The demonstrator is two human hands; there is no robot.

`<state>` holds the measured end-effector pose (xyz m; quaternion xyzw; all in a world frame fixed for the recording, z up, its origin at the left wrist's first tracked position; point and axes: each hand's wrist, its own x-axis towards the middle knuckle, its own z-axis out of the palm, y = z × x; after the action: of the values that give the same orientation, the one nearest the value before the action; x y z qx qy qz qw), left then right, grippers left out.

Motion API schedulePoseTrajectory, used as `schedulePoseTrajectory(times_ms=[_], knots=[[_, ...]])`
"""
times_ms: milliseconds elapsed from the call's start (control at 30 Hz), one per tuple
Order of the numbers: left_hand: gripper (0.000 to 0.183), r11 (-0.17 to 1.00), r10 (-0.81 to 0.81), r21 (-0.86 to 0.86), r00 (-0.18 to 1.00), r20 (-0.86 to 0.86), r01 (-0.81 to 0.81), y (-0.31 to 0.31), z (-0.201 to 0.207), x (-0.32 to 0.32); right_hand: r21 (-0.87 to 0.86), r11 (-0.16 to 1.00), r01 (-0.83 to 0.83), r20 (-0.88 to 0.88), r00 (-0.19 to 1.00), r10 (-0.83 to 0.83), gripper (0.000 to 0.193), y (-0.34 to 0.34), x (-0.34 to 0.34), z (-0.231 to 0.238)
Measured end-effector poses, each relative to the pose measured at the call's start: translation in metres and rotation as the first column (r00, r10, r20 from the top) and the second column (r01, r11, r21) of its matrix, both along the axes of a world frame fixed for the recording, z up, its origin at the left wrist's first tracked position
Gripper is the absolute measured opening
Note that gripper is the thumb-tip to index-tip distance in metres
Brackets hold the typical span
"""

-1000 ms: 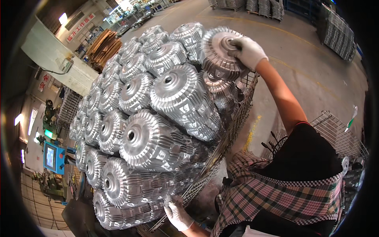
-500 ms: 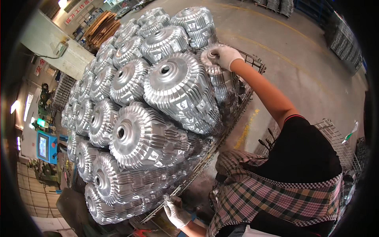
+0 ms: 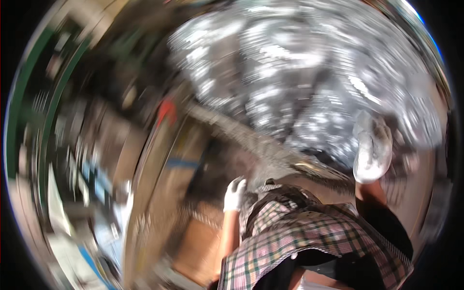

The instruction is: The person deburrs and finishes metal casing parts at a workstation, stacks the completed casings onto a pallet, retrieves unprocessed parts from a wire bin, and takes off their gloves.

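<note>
From where I stand the heap of finned metal parts (image 3: 270,63) fills the far side, from the middle across to the right, with the person just on the near side of it. The parts look stacked in columns, their long axes running roughly from far to near, and the columns fan out a little toward the person. Everything is so smeared by motion that I can't tell which way any single round face points.

A mesh-like edge (image 3: 232,123) borders the heap, slanting from far left down to near right. Left of that edge there's a dark gap, then a long tan strip (image 3: 140,208) with a red piece (image 3: 167,110) at its far end. A flat brown panel (image 3: 198,246) lies near and left of the person. Between the mesh-like edge and the plaid apron (image 3: 309,237) the room is narrow.

The hands are well apart, both white-gloved. The left hand (image 3: 234,194) is beside the apron, fingers loosely bent and a little parted, with nothing visible in it. The right hand (image 3: 373,147) reaches over the heap's near right part; whether it grips or touches a part I can't tell.

The metal is silvery grey, broken into bright streaks along the fins, with darker hollows between the columns.
</note>
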<state>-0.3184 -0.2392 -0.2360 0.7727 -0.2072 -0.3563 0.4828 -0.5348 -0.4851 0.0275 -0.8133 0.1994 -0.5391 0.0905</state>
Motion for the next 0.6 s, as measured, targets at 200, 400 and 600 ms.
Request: schedulePoseTrajectory(times_ms=[200, 400, 600], knots=[[0.042, 0.804, 0.557, 0.318, 0.823, -0.108, -0.502, 0.175, -0.084, -0.063, 0.332, 0.843, -0.423, -0.471, 0.7, 0.537, 0.017, 0.136, 0.146, -0.011], [0.048, 0.208, 0.977, 0.603, 0.127, -0.173, -0.77, 0.345, -0.217, -0.187, 0.548, 0.441, -0.71, -0.557, 0.083, 0.826, 0.018, 0.296, 0.241, -0.068], [0.026, -0.184, 0.905, 0.697, -0.397, -0.155, -0.693, 0.4, -0.367, -0.352, 0.255, 0.124, -0.959, -0.705, -0.097, 0.702, 0.027, 0.439, 0.336, -0.13]])
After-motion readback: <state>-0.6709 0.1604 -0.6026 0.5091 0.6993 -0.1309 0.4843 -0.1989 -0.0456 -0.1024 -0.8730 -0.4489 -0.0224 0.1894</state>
